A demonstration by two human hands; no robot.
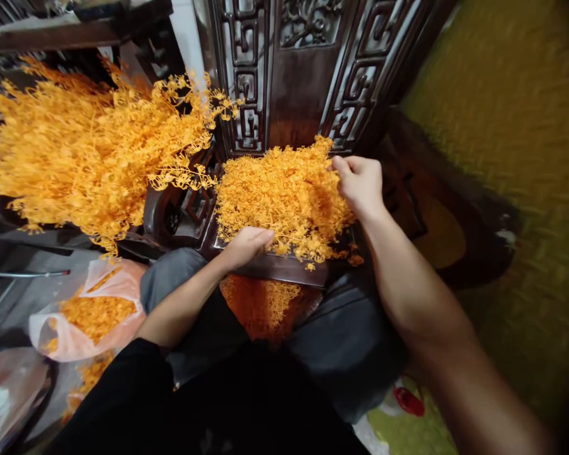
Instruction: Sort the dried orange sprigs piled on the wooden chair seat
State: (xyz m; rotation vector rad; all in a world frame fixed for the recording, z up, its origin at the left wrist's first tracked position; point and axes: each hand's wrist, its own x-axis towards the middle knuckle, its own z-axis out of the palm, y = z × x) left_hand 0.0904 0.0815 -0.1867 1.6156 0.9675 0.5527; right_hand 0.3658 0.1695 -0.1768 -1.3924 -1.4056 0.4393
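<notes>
A loose heap of small orange artificial flower pieces covers most of a dark, glossy wooden seat in front of me. My left hand is closed at the heap's near left edge, its thumb tip against the orange pieces. What its curled fingers hold is hidden. Over the heap's far right side, my right hand makes a pinch, thumb and forefinger together beside the flowers. Anything between those fingertips is too small to make out.
Tall bunches of orange flower sprays lie on the left. Below them, a pinkish plastic bag holds more orange pieces on the floor. A carved wooden backrest rises behind the heap. A woven yellowish surface lies right.
</notes>
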